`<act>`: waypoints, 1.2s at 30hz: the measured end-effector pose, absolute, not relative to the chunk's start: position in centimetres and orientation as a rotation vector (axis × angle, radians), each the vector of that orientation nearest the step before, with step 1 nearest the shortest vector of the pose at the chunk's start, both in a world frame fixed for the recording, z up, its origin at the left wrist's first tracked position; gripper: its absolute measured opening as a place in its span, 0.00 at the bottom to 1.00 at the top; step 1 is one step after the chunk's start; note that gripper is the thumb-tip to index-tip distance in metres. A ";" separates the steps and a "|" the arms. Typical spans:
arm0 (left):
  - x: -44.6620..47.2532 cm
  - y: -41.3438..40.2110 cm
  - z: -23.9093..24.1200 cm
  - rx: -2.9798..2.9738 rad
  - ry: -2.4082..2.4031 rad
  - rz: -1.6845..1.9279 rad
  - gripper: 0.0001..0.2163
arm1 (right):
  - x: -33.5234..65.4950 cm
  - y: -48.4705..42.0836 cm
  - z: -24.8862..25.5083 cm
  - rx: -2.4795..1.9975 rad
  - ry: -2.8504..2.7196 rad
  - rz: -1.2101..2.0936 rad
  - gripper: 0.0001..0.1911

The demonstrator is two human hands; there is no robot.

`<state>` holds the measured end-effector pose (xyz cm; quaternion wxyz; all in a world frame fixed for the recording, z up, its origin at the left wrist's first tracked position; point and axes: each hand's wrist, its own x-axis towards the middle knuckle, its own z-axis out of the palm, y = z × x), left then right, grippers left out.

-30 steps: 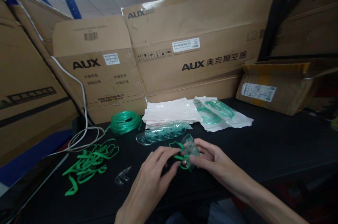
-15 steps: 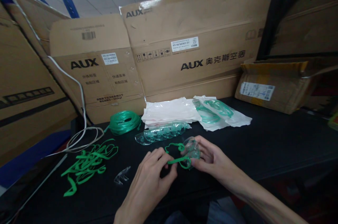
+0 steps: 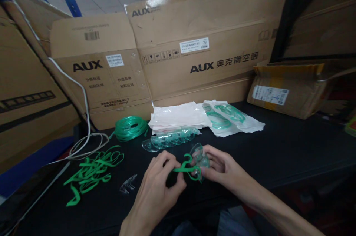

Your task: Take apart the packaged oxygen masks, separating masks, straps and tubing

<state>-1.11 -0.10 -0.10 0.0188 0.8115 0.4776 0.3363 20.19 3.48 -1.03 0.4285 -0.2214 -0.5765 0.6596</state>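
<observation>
My right hand is closed around a clear, green-tinted oxygen mask, fingers behind it and thumb at its near edge. My left hand pinches a flat green elastic strap, which runs to the mask's side and curls in loops there. Beyond the hands lies a nested row of similar clear masks. Left of my left hand are several small clear bent pieces and a tangled heap of green straps.
A coil of green tubing stands at the back left beside a white cable. White pouches and packed tubing lie at the back. Large cardboard boxes wall the black table; a smaller open carton is at right.
The strap's loose loop has drawn in toward the mask, and the strap now stretches more level between my hands. The mask has tilted slightly; both hands stay nearly in place.
</observation>
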 end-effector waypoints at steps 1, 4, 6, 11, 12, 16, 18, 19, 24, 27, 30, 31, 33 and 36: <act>-1.1 -0.1 0.0 2.523 1.536 1.066 0.06 | 20.2 3.5 -1.1 -0.588 -1.419 1.607 0.16; -1.0 -0.1 0.0 2.530 1.681 0.999 0.07 | 20.1 3.6 -1.5 -0.650 -1.395 1.535 0.18; -1.0 0.0 0.0 2.532 1.731 0.949 0.06 | 20.1 3.8 -2.0 -0.640 -1.411 1.512 0.19; -1.0 0.2 -0.4 2.545 1.629 1.099 0.16 | 20.1 3.9 -2.6 -0.606 -1.403 1.540 0.24; -1.1 0.3 -0.5 2.577 1.564 1.124 0.18 | 20.1 3.8 -2.6 -0.605 -1.412 1.554 0.26; -1.2 0.4 -0.8 2.696 1.326 1.088 0.16 | 20.1 3.4 -1.9 -0.588 -1.497 1.588 0.30; -1.3 0.3 -0.8 2.706 1.284 1.062 0.14 | 20.2 3.2 -1.7 -0.579 -1.539 1.595 0.31; -1.3 0.3 -0.8 2.708 1.275 1.056 0.13 | 20.2 3.1 -1.6 -0.580 -1.561 1.595 0.32; -1.2 0.1 -0.5 2.715 1.239 1.032 0.09 | 20.3 2.8 -1.4 -0.566 -1.686 1.595 0.32; -1.2 0.1 -0.4 2.708 1.235 1.008 0.09 | 20.3 2.7 -1.3 -0.589 -1.775 1.500 0.33; -1.1 0.0 -0.4 2.718 1.247 0.954 0.09 | 20.2 2.5 -1.2 -0.661 -1.883 1.295 0.27; -1.1 -0.1 -0.3 2.727 1.252 0.940 0.08 | 20.2 2.5 -1.2 -0.690 -1.919 1.227 0.24; -1.0 -0.2 -0.3 2.745 1.270 0.925 0.08 | 20.1 2.3 -1.1 -0.746 -1.972 1.117 0.20; -0.8 -0.4 0.0 2.755 1.314 0.924 0.06 | 20.1 2.2 -1.1 -0.813 -1.990 1.036 0.19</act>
